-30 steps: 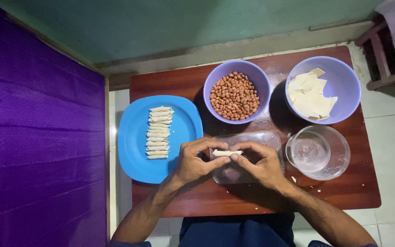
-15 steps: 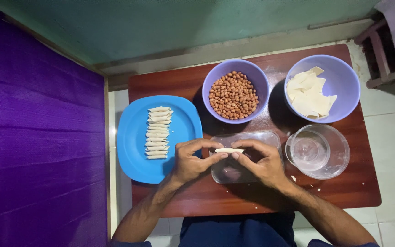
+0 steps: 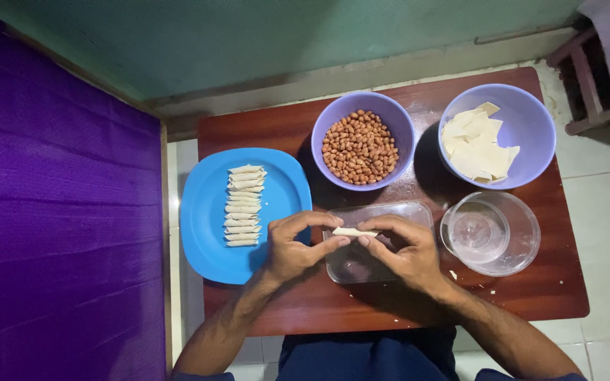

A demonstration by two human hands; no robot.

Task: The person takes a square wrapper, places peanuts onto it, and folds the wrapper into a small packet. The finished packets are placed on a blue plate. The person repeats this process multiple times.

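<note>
Pinching a small pale dough roll point(image 3: 354, 231) between the fingertips of both hands, the left hand point(image 3: 296, 247) and right hand point(image 3: 402, 250) are closing on its two ends just above a clear rectangular tray point(image 3: 375, 212); an even, light pressure is probably keeping the wrap tight without tearing. Finished rolls point(image 3: 243, 204) are lying in a row on the blue plate point(image 3: 206, 212), while the brown wooden table point(image 3: 531, 296) is standing on pale tiles between a purple cloth point(image 3: 58, 233) and a green wall point(image 3: 284, 35)
</note>
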